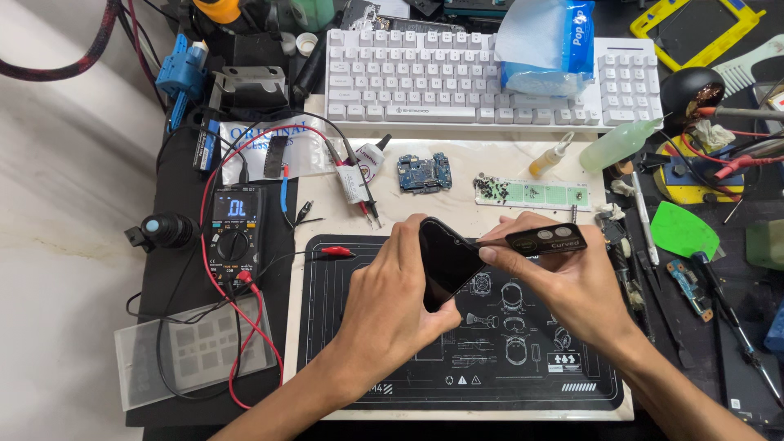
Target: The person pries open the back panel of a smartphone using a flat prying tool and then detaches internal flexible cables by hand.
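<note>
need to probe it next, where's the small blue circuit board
In the head view, the small blue circuit board lies above the black work mat, just below the white keyboard.

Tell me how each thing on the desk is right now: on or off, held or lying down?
phone: screen dark, held up off the mat.
left hand: gripping the phone.
right hand: pinching a black tool against the phone's edge.
black tool: held.
multimeter: on, display lit.
circuit board: bare, lying flat.
keyboard: lying flat, a blue pack resting on it.
</note>
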